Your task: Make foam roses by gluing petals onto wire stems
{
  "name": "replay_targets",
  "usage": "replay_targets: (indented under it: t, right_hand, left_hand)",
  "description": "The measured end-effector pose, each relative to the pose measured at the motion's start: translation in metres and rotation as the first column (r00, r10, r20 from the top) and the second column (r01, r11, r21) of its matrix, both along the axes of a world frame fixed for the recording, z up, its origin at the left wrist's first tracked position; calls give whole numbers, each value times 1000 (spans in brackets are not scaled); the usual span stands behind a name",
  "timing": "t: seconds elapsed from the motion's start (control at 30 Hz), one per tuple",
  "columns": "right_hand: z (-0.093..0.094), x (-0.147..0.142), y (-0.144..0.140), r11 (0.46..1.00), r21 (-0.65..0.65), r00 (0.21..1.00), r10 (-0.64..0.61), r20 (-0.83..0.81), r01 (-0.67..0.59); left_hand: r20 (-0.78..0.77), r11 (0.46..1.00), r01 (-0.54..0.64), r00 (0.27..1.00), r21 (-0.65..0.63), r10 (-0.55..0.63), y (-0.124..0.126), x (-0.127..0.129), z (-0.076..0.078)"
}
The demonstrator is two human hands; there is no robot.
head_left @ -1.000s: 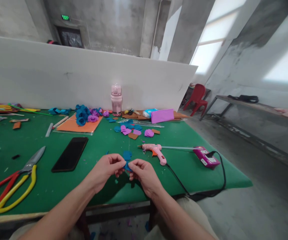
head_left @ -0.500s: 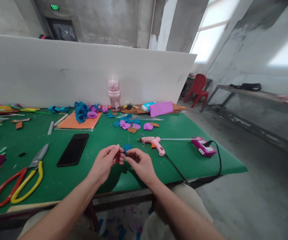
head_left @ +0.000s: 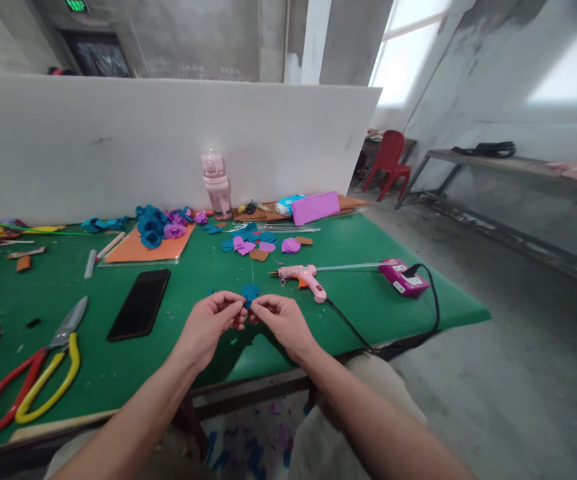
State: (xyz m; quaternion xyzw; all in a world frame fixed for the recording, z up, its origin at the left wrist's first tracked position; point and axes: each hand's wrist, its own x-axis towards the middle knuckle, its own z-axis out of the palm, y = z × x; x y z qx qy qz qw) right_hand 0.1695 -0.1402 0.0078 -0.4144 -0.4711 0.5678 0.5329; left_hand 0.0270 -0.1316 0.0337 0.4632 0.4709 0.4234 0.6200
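While scissors (head_left: 59, 343) lie at left, a blue piece (head_left: 249, 297) is held

As we look from the left, the scissors lie on the green table (head_left: 103, 370) (one handle is red, the other yellow), and near them is a black phone (head_left: 139, 305). Next we see the left hand (head_left: 211, 325) with thumb and fingers closed in a pinch on the blue piece. The right hand (head_left: 287, 323) pinches it also, so the piece is between the two hands. Further right we find a pink glue gun (head_left: 307, 275) and a purple box (head_left: 404, 277).
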Motion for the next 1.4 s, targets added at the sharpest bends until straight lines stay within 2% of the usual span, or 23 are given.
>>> replay_targets:
  t: [0.4, 0.63, 0.83, 1.4]
  right_hand:
    - [-1, 1, 0, 998, 67, 997, -11, 76, 6]
    - [1, 2, -1, 1000, 14, 1000, 18, 19, -18]
    - [-3, 4, 1, 997, -43, 998, 62, -10, -62]
    - [-3, 6, 1, 997, -2, 997, 76, 27, -76]
  left_hand:
    - [3, 999, 23, 1000, -27, -23, 1, 0, 0]
    - [-68, 1000, 10, 998, 22, -9, -1, 1, 0]
    - [-66, 999, 25, 998, 33, -22, 0, 0, -1]
    - [-75, 999, 40, 996, 26, -38, -1, 0, -1]
